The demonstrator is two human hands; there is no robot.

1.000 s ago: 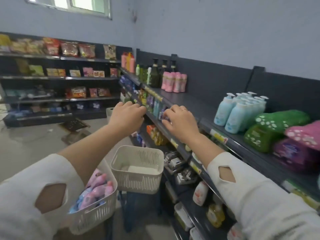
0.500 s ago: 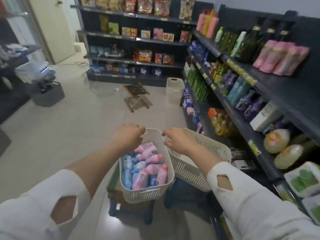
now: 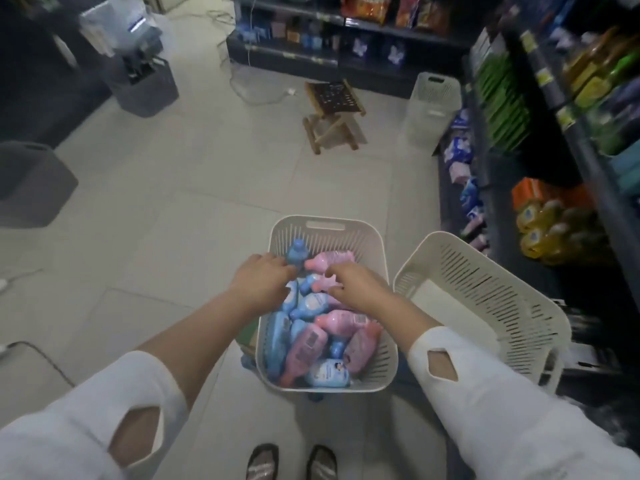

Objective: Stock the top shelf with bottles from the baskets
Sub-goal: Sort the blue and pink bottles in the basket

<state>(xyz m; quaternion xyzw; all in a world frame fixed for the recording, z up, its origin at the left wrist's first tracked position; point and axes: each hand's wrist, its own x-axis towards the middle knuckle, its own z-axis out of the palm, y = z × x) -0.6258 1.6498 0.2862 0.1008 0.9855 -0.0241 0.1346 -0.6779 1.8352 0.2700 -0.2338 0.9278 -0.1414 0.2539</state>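
A cream slotted basket (image 3: 375,241) stands in front of me, filled with several pink and blue bottles lying in a heap. My left hand (image 3: 263,280) reaches in from the left, its fingertips touching an upright blue bottle (image 3: 297,252). On the right, my right hand (image 3: 358,287) curls its fingers and thumb around the neck of a pink bottle (image 3: 320,284). Another pink bottle (image 3: 329,259) lies just beyond it. The top shelf is out of view.
An empty cream basket (image 3: 485,271) sits tilted to the right of the full one. Dark stocked shelves (image 3: 561,140) run along the right side. A wooden stool (image 3: 332,112), a third cream basket (image 3: 433,109) and grey bins (image 3: 145,84) stand on the tiled floor ahead.
My view swung down from the shelf to the baskets. Both hands dropped from the shelf edge, passed over the basket rims and are now in among the bottles.
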